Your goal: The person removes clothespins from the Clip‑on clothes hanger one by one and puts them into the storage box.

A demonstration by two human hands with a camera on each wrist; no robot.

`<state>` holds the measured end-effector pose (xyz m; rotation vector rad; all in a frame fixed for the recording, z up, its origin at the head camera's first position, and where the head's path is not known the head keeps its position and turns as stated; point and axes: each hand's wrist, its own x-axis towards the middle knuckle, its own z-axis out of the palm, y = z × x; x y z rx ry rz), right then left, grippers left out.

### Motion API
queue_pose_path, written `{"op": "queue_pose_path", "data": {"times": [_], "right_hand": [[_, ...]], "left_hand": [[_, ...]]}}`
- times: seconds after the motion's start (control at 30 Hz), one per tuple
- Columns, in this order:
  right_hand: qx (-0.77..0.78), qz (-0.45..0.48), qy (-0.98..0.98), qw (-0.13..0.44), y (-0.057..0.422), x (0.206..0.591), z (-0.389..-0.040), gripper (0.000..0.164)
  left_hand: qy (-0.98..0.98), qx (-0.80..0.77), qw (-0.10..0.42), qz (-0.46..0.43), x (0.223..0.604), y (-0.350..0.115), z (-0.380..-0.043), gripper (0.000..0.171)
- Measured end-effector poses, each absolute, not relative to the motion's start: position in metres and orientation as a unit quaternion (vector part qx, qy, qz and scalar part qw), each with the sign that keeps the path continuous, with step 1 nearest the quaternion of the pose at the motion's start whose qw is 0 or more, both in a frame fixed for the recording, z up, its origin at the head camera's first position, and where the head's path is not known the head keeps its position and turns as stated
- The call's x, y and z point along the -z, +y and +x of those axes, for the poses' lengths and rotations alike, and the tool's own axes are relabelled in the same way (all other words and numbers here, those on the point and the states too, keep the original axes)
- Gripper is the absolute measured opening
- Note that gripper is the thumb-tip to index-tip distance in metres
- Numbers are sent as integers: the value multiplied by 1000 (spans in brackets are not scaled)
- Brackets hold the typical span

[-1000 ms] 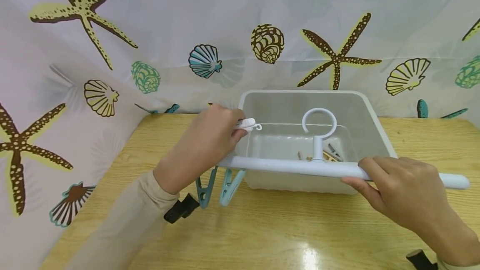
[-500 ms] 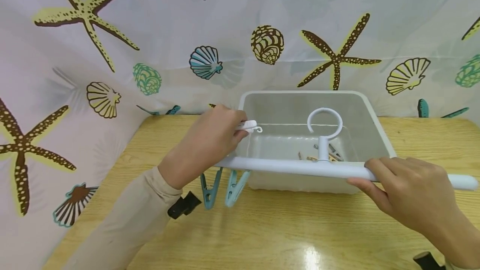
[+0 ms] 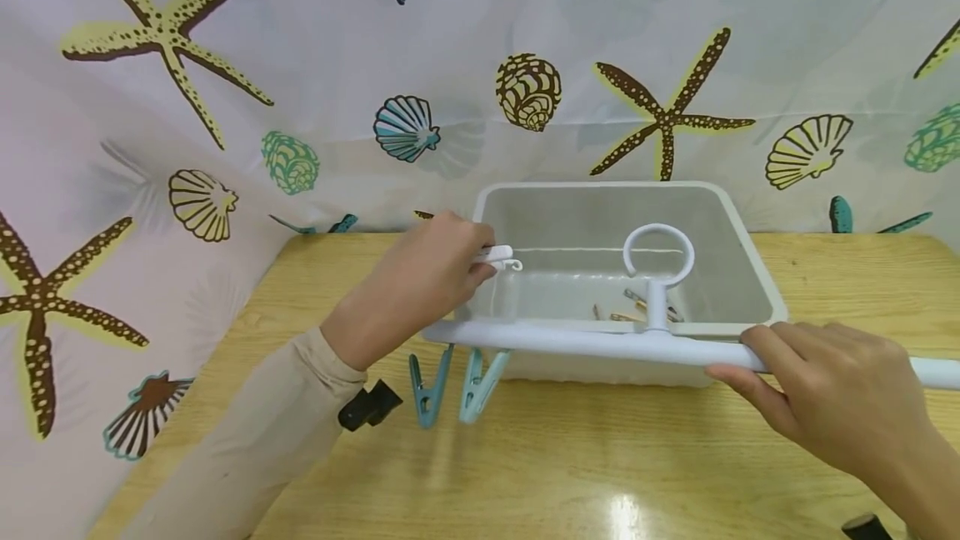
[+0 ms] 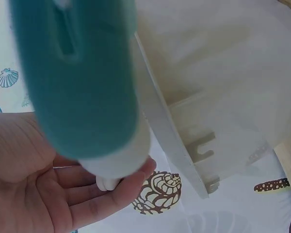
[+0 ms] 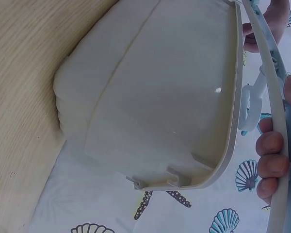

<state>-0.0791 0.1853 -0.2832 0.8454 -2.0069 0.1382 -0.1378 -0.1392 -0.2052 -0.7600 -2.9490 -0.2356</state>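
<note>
A pale blue hanger bar with a ring hook on a short stem spans the front of a plastic tub. My right hand grips the bar toward its right end, thumb on the near side. My left hand pinches a small white clip with a tiny hook, over the bar's left end. Two teal clothespins hang below the bar beside that hand. A teal clothespin fills much of the left wrist view and partly covers the white piece in the fingers.
Several small clothespins lie on the tub's floor. The tub stands on a wooden table. Behind and to the left hangs a cloth printed with shells and starfish.
The bar, its ring hook and the teal clothespins have shifted right, and the right hand has moved right and slightly down with them. The left hand keeps its pinch on the white clip.
</note>
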Motion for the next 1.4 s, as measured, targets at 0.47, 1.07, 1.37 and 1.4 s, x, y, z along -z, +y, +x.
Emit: {"op": "queue_pose_path", "data": {"times": [0.47, 1.07, 1.37, 1.4], "right_hand": [[-55, 346, -817, 459, 185, 282, -78, 60], [-59, 361, -805, 468, 176, 280, -79, 58], [-54, 357, -807, 468, 175, 281, -80, 58], [-54, 357, -806, 469, 175, 281, -80, 58]], "left_hand": [[-963, 86, 40, -252, 217, -146, -168, 13], [-951, 95, 34, -292, 223, -143, -178, 15], [-939, 87, 47, -328, 227, -147, -178, 15], [-939, 92, 49, -328, 228, -148, -178, 14]]}}
